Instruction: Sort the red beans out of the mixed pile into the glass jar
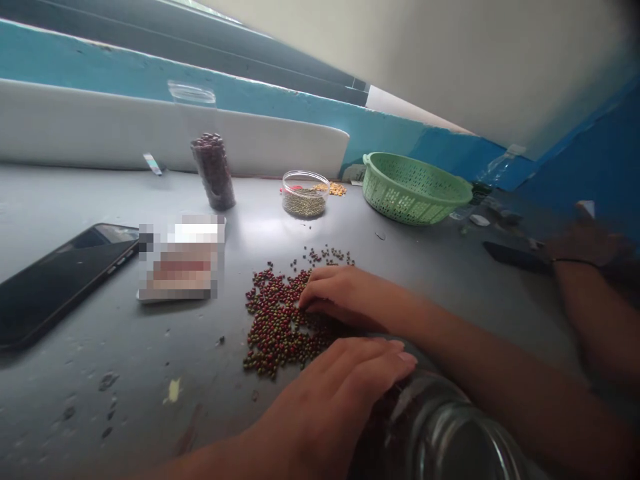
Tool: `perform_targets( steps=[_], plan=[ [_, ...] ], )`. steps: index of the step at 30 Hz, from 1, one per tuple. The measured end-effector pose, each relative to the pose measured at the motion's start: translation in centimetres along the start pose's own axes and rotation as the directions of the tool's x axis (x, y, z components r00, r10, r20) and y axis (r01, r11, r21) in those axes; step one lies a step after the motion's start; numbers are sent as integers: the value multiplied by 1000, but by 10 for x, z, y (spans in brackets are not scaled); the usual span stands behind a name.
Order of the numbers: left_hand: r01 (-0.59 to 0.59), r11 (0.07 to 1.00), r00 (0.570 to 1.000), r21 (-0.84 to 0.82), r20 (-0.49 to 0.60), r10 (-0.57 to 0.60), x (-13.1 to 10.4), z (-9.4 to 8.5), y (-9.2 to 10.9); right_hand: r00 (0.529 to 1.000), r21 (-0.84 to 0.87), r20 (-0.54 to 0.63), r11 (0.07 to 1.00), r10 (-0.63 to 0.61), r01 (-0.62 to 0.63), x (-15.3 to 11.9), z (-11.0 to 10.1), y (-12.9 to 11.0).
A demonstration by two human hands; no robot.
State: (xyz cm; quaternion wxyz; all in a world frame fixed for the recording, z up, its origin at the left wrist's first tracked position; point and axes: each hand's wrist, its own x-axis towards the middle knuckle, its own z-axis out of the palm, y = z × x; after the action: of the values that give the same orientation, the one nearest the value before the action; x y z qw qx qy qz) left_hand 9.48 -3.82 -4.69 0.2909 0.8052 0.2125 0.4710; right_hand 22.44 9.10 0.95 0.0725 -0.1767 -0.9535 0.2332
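A spread of small red and green beans (275,320) lies on the grey table. Over its right edge, my right hand (345,293) reaches in with fingers curled and tips down among the beans; whatever is between them is hidden. My left hand (335,393) is wrapped over the side of a clear jar (450,427) that lies tilted at the bottom of the view, its round rim towards me. Dark contents show faintly inside the jar. Behind the pile is a low clear tub (305,203) of green beans. A tall clear jar (213,167) of dark red beans stands further left.
A phone (60,280) and a blurred-out card (183,260) lie at left. A green basket (415,190) stands at the back right, near yellow kernels (335,189). Another person's hand (585,243), with a dark band, is at far right beside a dark flat object (515,259).
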Motion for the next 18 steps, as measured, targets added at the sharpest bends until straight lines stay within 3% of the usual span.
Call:
perform_targets(
  steps=[5,10,18],
  plan=[
    [37,999,999,-29,28,-36,-3,-5,0,997,-55,14,996,-75,76,1,1,1],
    [46,998,998,-39,38,-44,-5,-7,-3,998,-57,19,996,-61,62,0,-1,2],
    [81,996,995,-41,55,-78,-7,-4,-7,990,100,-133,993,-50,64,-8,-8,-1]
  ],
)
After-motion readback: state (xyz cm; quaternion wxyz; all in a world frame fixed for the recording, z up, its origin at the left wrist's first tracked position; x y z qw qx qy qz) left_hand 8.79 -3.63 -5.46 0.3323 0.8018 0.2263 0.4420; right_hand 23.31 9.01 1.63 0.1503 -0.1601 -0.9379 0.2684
